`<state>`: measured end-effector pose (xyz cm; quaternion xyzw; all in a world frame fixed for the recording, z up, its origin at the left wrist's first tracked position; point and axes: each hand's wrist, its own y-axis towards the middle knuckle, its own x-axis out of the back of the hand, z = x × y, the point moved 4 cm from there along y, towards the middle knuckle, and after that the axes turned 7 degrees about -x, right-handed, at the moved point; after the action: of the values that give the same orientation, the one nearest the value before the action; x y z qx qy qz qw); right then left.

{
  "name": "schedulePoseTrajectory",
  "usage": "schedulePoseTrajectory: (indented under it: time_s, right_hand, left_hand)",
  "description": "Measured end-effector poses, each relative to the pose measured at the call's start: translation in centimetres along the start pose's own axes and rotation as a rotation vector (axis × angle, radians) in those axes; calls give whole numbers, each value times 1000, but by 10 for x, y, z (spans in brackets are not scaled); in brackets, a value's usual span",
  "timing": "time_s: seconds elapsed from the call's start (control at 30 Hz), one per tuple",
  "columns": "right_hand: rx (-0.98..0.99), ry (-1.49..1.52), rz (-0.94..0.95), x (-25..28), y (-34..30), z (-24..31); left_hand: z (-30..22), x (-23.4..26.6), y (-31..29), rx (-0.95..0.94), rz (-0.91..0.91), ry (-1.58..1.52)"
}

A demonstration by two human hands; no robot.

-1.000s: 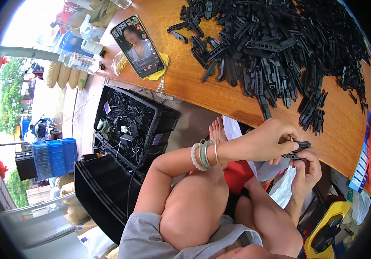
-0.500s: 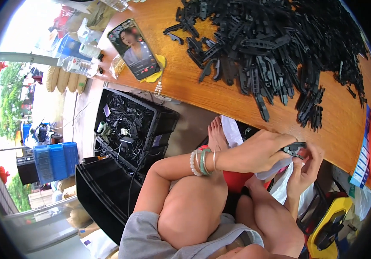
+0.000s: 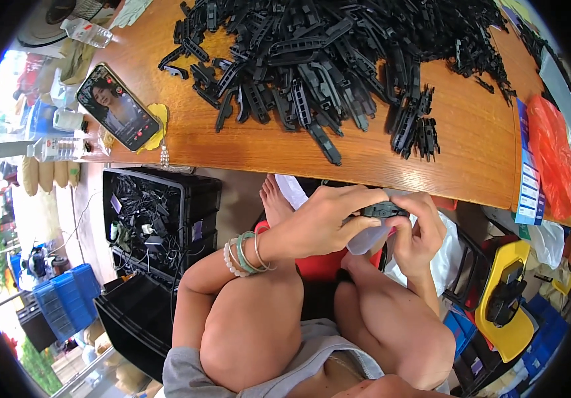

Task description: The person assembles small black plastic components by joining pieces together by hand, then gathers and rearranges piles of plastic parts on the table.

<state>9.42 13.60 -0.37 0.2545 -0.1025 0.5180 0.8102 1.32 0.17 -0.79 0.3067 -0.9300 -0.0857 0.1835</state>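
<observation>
A small dark plastic part (image 3: 385,210) is pinched between my two hands above my lap, just off the table's near edge. My left hand (image 3: 325,222) grips its left end with thumb and fingers. At the right end, the thumb and index finger of my right hand (image 3: 420,232) close on it. Beyond them on the wooden table (image 3: 245,154) lies a big heap of black plastic parts (image 3: 325,60), long and ribbed. A smaller cluster of the same parts (image 3: 415,129) sits at the heap's near right side. My fingers hide both ends of the held part.
A phone (image 3: 118,106) playing a video lies on a yellow mat at the table's left. Black crates (image 3: 209,199) with parts and cables stand below. A red plastic bag (image 3: 549,156) lies at the right table edge, a yellow stool (image 3: 505,265) below it.
The view has swung, so the table and crates appear further left. The part stays in both hands, now lying level between them with its broad side showing.
</observation>
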Motion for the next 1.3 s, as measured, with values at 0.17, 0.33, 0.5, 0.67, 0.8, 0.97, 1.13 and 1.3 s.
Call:
schedulePoseTrajectory:
  time_s: [0.17,0.33,0.5,0.67,0.8,0.97,1.13,1.3]
  right_hand:
    - [-7,-3,57,3,4,3]
    - [112,-105,301,12,22,-16]
    - [-219,-393,-183,34,55,-47]
    - [-246,-527,-107,35,65,-57]
    - [-162,-704,-42,31,65,-53]
    - [-130,-751,-59,31,63,-52]
    - [-143,-815,-84,28,60,-56]
    - [-17,-564,-156,30,53,-49]
  left_hand:
    - [2,4,0,22,28,-29]
    - [10,14,1,-133,199,129]
    - [23,47,4,56,-68,302]
    - [35,55,13,-90,-104,744]
    - [35,48,15,-164,10,840]
    - [33,40,14,-241,-125,647]
    - [47,46,14,-13,-558,15]
    - [44,50,22,142,-524,-415]
